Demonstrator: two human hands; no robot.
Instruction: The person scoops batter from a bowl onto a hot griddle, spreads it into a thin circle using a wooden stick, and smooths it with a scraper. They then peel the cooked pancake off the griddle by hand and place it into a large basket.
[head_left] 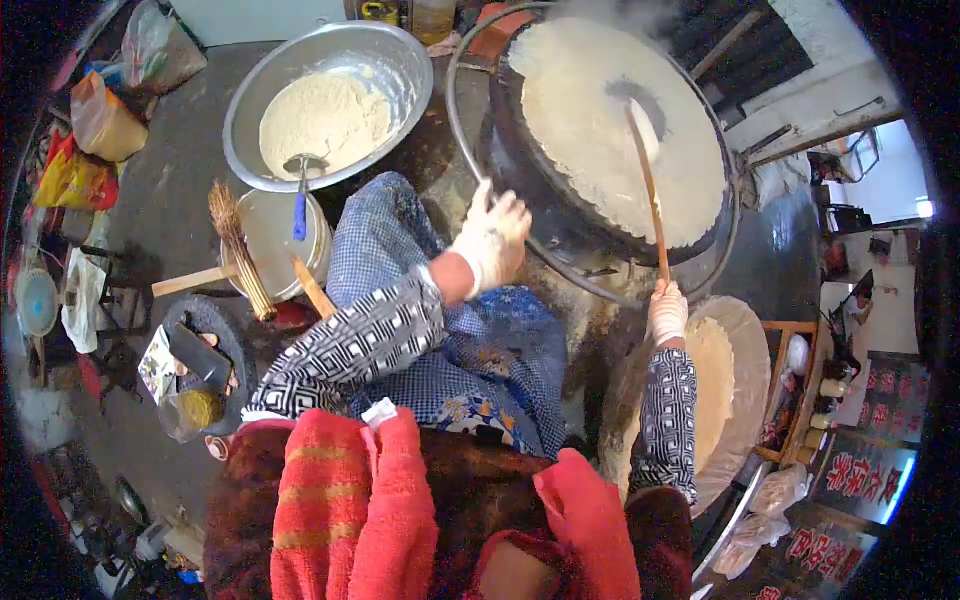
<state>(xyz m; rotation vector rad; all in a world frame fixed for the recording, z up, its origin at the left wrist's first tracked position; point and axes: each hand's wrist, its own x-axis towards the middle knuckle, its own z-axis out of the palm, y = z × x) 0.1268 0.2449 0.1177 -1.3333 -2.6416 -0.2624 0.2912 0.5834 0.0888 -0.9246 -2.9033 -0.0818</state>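
My right hand (667, 312), in a pale glove, is wrapped round the wooden handle of a batter spreader (651, 200). The spreader's pale head lies on a wide layer of cream batter (580, 110) covering a round griddle (512, 125); a dark patch shows beside the head. My left hand (492, 238), also gloved, is over the near left side of the metal ring (453, 110) around the griddle. Its thumb and fingers are apart, and it overlaps the ring in this view. Steam rises at the griddle's far edge.
A metal basin (240, 120) of pale batter holds a blue-handled ladle (301, 205). Below it, a straw brush (240, 260) lies across a white bucket (318, 240). A plastic-lined container (745, 390) with a tan layer stands by my right forearm. Bags (105, 120) line the left side.
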